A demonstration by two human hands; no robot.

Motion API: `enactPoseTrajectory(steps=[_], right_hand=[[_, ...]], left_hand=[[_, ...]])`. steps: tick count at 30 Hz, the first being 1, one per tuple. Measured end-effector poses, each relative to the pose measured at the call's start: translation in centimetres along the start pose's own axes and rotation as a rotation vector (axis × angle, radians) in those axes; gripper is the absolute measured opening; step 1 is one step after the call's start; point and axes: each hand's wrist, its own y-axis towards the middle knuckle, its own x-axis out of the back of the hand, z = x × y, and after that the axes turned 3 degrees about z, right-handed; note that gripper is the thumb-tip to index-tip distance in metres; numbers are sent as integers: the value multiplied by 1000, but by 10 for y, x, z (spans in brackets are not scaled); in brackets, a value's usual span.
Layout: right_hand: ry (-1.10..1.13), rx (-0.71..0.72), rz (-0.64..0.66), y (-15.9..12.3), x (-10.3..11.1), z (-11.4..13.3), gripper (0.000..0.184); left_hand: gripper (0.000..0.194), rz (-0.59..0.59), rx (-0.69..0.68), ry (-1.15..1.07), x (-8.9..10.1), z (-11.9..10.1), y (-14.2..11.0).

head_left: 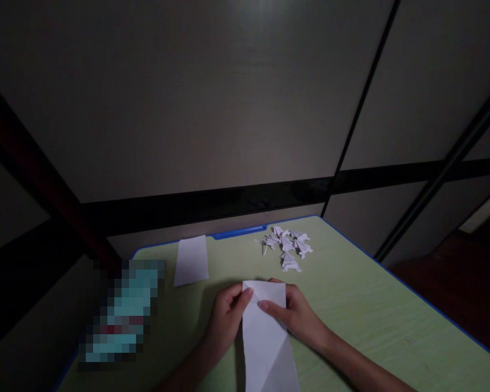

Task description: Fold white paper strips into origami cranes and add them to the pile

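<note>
A long white strip of paper [265,337] is held up between my two hands over the green table, with faint crease lines near its top end. My left hand [228,310] pinches its upper left edge, thumb on the front face. On the right edge, my right hand [296,314] grips the strip with its thumb laid across the front and fingers behind. Beyond my hands lie several small folded white paper figures [288,243] in a loose cluster. To their left rests a flat white sheet of paper [191,260].
The green table [375,305] has a blue edge and a blue pen tray [240,232] at its far side. A blurred-out teal object [126,310] lies at the left. Behind the table stand grey cabinet panels [212,109] with a dark band.
</note>
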Motion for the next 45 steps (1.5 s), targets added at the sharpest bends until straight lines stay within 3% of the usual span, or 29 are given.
enactPoseTrajectory(steps=[7, 15, 26, 30, 35, 42, 45], right_hand=[[172, -12, 60, 2, 3, 1, 22], [211, -1, 59, 3, 3, 4, 24], [353, -4, -137, 4, 3, -3, 21], [332, 13, -114, 4, 4, -1, 26], [168, 56, 35, 2, 5, 2, 20], [216, 58, 30, 3, 4, 0, 17], [242, 60, -18, 3, 4, 1, 17]], left_hand=[[27, -17, 156, -268, -2, -6, 2], [28, -81, 151, -437, 3, -3, 6], [27, -10, 169, -227, -3, -7, 1], [29, -46, 152, -214, -1, -5, 3], [29, -133, 154, -262, 2, -4, 5], [27, -100, 185, -326, 4, -5, 6], [25, -30, 191, -328, 3, -9, 3]])
